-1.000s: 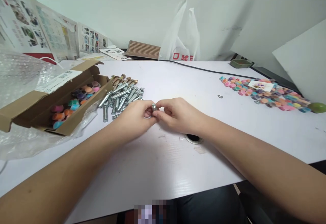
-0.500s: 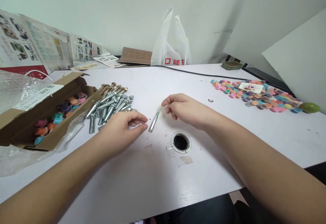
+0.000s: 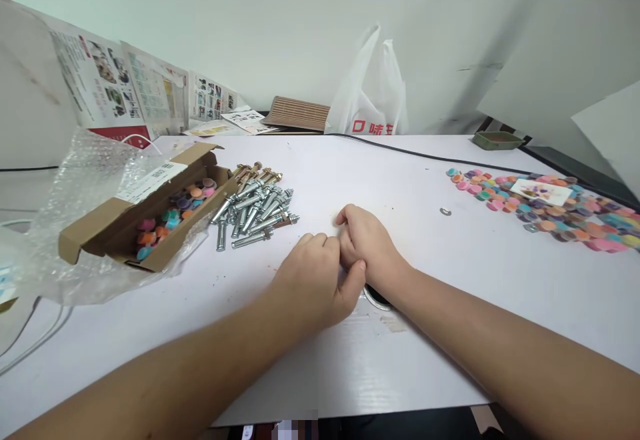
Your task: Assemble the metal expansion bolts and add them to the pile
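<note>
My left hand [image 3: 320, 277] and my right hand [image 3: 367, 243] meet over the table, touching each other beside the round metal-rimmed hole [image 3: 376, 301]. The left one has its fingers curled in and its thumb laid against the right hand. My right fingers are bent too, the forefinger arched on top. Whatever lies between the two hands is hidden from me. To their left is a heap of silver expansion bolts [image 3: 257, 207], with one bolt [image 3: 251, 239] at its near edge. Brass-coloured bolts [image 3: 257, 172] lie behind the silver ones.
On the left, an open cardboard box [image 3: 113, 223] of coloured caps rests on bubble wrap [image 3: 87, 273]. More coloured caps [image 3: 493, 203] spread across the right, with a small metal piece [image 3: 445, 211] nearer. At the back stand a white plastic bag [image 3: 370, 93] and a green tray [image 3: 497, 141].
My hands, apart with a single silver bolt lying between them, have come together. That bolt is now out of sight. The view has swung left.
</note>
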{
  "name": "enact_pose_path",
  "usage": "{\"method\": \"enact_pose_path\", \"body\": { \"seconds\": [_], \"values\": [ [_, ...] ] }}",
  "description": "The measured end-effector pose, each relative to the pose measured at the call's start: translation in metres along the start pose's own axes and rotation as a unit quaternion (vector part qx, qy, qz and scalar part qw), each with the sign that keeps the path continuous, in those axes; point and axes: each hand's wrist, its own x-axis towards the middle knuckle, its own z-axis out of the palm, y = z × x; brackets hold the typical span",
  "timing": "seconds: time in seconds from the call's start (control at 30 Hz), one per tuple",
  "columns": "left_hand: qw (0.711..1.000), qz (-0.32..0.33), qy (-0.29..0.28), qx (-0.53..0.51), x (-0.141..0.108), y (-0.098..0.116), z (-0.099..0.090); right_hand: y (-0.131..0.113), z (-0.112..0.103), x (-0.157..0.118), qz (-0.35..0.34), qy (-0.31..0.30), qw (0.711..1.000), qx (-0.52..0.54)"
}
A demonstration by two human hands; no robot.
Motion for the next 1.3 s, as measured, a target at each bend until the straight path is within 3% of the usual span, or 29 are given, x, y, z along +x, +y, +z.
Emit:
{"method": "enact_pose_path", "body": {
  "seconds": [0.13, 0.37, 0.53, 0.67, 0.77, 0.9, 1.17, 1.23, 1.3],
  "values": [
    [0.999, 0.022, -0.021, -0.036, -0.003, -0.007, -0.006, -0.003, -0.009, 0.002, 0.034, -0.002, 0.998, 0.061],
    [0.998, -0.060, -0.028, 0.009, 0.013, 0.004, -0.003, 0.002, -0.021, 0.018, 0.094, 0.005, 0.982, 0.165],
    [0.987, -0.103, -0.091, 0.087, 0.024, 0.012, -0.010, 0.009, -0.019, 0.025, 0.084, -0.013, 0.971, 0.224],
    [0.981, -0.147, -0.096, 0.081, 0.023, 0.003, -0.020, 0.015, -0.016, 0.031, 0.068, 0.005, 0.954, 0.291],
    [0.985, -0.153, -0.084, -0.001, 0.022, -0.012, -0.023, 0.011, -0.015, 0.033, 0.063, 0.009, 0.933, 0.353],
    [0.985, -0.154, -0.056, -0.051, 0.022, -0.026, -0.024, -0.006, -0.021, 0.027, 0.090, -0.039, 0.883, 0.458],
    [0.980, -0.157, -0.005, -0.124, 0.022, -0.024, -0.019, -0.023, -0.039, 0.015, 0.127, -0.101, 0.778, 0.607],
    [0.978, -0.155, 0.001, -0.141, 0.023, -0.024, -0.017, -0.023, -0.039, 0.015, 0.117, -0.110, 0.765, 0.624],
    [0.976, -0.157, 0.004, -0.152, 0.023, -0.023, -0.016, -0.024, -0.036, 0.015, 0.095, -0.115, 0.771, 0.619]
  ]
}}
